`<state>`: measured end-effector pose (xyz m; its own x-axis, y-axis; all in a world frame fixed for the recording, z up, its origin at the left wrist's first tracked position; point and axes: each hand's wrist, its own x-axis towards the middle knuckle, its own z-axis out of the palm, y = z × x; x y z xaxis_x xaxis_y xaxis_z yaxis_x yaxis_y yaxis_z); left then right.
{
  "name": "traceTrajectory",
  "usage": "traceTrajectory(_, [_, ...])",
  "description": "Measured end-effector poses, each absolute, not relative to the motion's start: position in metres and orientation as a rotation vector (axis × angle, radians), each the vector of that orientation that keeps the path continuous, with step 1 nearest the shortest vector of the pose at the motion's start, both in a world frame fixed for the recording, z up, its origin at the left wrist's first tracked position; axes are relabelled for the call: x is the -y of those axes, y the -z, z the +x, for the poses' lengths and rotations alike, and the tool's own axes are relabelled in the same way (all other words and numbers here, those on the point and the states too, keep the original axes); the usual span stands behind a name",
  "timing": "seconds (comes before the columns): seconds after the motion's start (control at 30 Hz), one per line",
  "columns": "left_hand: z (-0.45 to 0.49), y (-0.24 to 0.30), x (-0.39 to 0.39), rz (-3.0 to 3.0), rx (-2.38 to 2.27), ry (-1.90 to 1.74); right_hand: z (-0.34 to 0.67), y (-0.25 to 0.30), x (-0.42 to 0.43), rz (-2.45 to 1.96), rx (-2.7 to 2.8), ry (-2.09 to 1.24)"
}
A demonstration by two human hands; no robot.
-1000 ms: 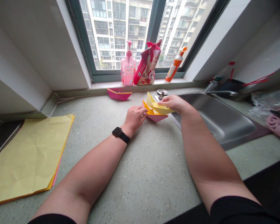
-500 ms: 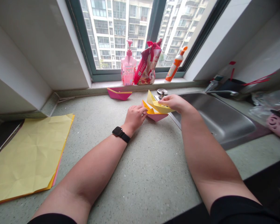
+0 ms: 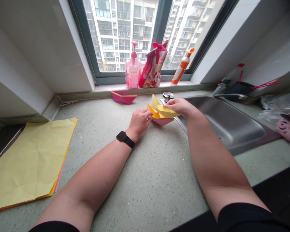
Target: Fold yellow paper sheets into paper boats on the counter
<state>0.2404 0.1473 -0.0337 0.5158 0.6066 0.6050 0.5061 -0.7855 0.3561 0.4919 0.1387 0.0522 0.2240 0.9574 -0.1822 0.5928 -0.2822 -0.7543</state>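
Head view shows both forearms stretched forward over the speckled surface point(image 3: 145, 180), with the elbows near the lower edge of the picture. The left hand point(image 3: 140, 120) rests with its side on the surface, fingers curled, and it grips the left end of a stack of paper boats point(image 3: 162, 121). A black watch point(image 3: 122, 137) sits on the left wrist. The right hand point(image 3: 181, 106) is lifted a little above the surface, palm down, and its thumb and fingers pinch the upper edge of the yellow boat point(image 3: 164, 111), which is the top one of the stack. Under it I see an orange layer and a pink boat at the bottom.

The stack stands on the surface between the two hands, just beside the left rim of the sink point(image 3: 222, 124). Another pink boat point(image 3: 123, 97) lies well apart, near the window sill. Creased yellow sheets point(image 3: 31, 158) lie far to the left.

Compared with half a second ago and one second ago, almost nothing differs: both hands keep the same grip and the stack has not shifted.
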Motion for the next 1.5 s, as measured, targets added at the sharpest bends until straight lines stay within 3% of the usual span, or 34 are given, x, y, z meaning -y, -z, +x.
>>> traceTrajectory(1.5, [0.241,0.033,-0.147,2.604,-0.95,-1.109,0.469,-0.068,-0.131,-2.106,1.742,-0.638])
